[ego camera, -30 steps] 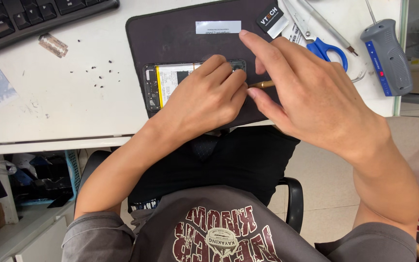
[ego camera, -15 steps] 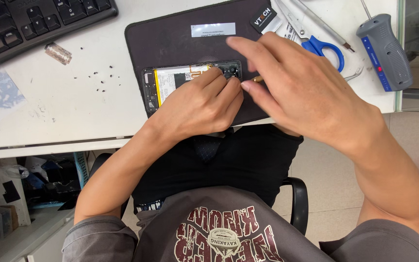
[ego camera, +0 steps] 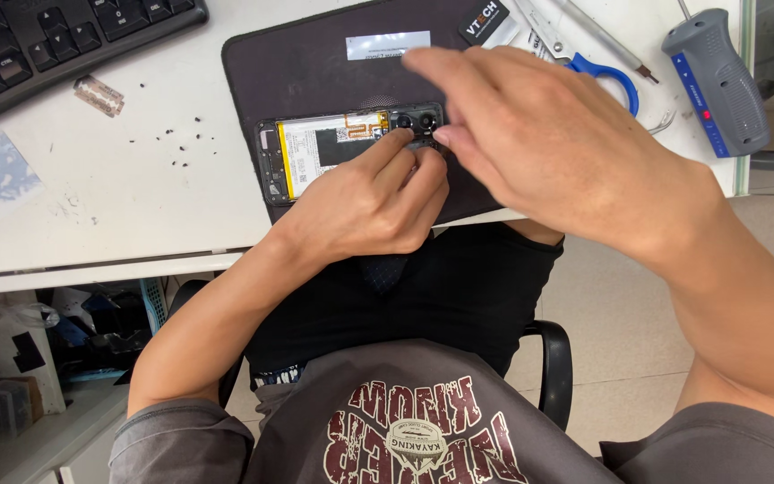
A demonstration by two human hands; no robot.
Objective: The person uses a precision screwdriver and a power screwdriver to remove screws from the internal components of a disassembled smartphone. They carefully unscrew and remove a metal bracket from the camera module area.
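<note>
White desk [ego camera: 136, 224] with worn, marked surface. Pale tiled floor [ego camera: 620, 314] beneath. Black office chair armrest [ego camera: 555, 372] visible. Even, bright lighting throughout.

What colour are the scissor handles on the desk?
Blue, seen in the head view: scissor handles.

We see an opened phone [ego camera: 333, 157] lying flat, back cover off, its long axis running left to right on a dark work mat [ego camera: 315, 72] at the near edge of the counter [ego camera: 136, 206]. We note a black frame, a white battery with a yellow strip along its left end, an orange flex strip near the top edge, and a black camera block with two round lenses at the right end. The left hand [ego camera: 369, 202] rests over the phone's lower right part, fingertips at the camera block. The right hand [ego camera: 566, 152] pinches at that same corner.
</note>
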